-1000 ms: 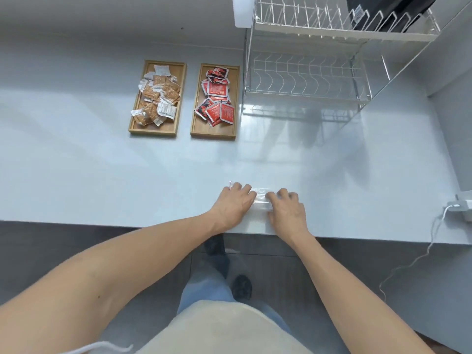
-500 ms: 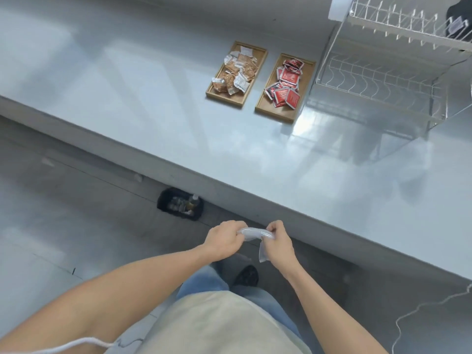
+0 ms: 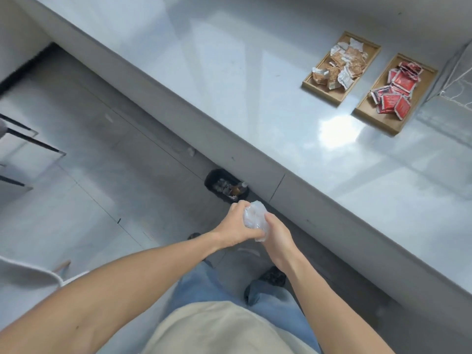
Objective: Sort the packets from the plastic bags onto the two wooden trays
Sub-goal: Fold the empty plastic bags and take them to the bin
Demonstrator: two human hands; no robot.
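Both hands meet over the floor, off the desk's front edge: the left hand [image 3: 236, 229] and the right hand [image 3: 277, 235] are closed together around a crumpled clear plastic bag [image 3: 254, 218], squeezing it between them. Below them are blue jeans and a dark shoe [image 3: 273, 275] on the grey tiled floor [image 3: 76, 200]. Just beyond the hands, a black bin [image 3: 226, 186] with litter in it stands on the floor against the desk's front face. Farther off and to the right, the glossy pale desk [image 3: 281, 123] carries two wooden trays side by side: the left tray [image 3: 321, 92] holds brown and white packets [image 3: 337, 65], the right tray [image 3: 378, 121] red packets [image 3: 396, 90]. A white wire rack [image 3: 457, 80] stands beside the right tray.
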